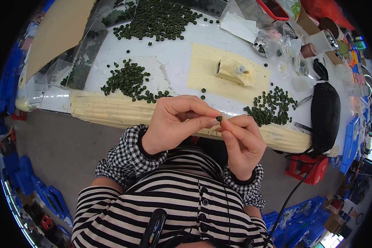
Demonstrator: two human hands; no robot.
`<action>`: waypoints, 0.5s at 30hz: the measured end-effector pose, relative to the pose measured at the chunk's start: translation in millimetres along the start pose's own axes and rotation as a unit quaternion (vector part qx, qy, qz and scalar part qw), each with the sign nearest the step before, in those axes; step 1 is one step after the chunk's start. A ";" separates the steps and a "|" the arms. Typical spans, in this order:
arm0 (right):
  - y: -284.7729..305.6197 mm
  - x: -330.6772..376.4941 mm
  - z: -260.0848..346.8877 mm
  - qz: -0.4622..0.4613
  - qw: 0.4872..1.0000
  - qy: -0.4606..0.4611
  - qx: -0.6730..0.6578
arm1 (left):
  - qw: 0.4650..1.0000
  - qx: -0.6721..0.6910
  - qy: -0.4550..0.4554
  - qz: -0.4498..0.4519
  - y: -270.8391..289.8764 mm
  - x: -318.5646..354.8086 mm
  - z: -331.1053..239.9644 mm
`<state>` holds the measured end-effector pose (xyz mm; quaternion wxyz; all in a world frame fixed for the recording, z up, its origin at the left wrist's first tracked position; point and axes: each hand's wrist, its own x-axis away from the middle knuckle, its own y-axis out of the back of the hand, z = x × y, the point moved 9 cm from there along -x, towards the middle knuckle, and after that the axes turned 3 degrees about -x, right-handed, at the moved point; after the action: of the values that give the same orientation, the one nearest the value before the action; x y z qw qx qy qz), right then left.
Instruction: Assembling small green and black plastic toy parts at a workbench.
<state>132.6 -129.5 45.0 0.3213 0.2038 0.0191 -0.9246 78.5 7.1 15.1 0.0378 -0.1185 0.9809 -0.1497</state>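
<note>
Both hands are pinching one small green ring [219,118] just above the near table edge [111,111]: the left hand [173,122] is clamping it between thumb and forefinger, and the right hand [242,142] is closing its fingertips on the other side. Gripping lightly and steadily would suit it. Ring piles [273,107] are lying right and far left [130,80].

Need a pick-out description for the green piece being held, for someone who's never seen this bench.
Start at the white table strewn with piles of small dark green rings. Just in front of its near edge, the left hand and right hand meet fingertip to fingertip. The green ring pinched between them is the only one lifted off the table.
</note>
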 end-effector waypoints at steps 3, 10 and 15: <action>1.4 -1.0 4.3 0.004 0.999 0.030 0.030 | 1.000 0.022 0.015 -0.001 -0.6 0.8 1.8; -0.8 -0.5 13.2 -0.003 0.993 0.079 0.089 | 1.000 0.010 0.010 -0.002 0.0 2.5 1.1; -0.7 1.4 14.1 -0.016 0.992 0.085 0.095 | 0.999 -0.037 -0.005 0.007 0.2 2.6 -3.2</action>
<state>126.1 -132.1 57.3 0.2830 0.3108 -0.0379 -0.9066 75.6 7.5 18.0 0.0392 -0.1135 0.9863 -0.1128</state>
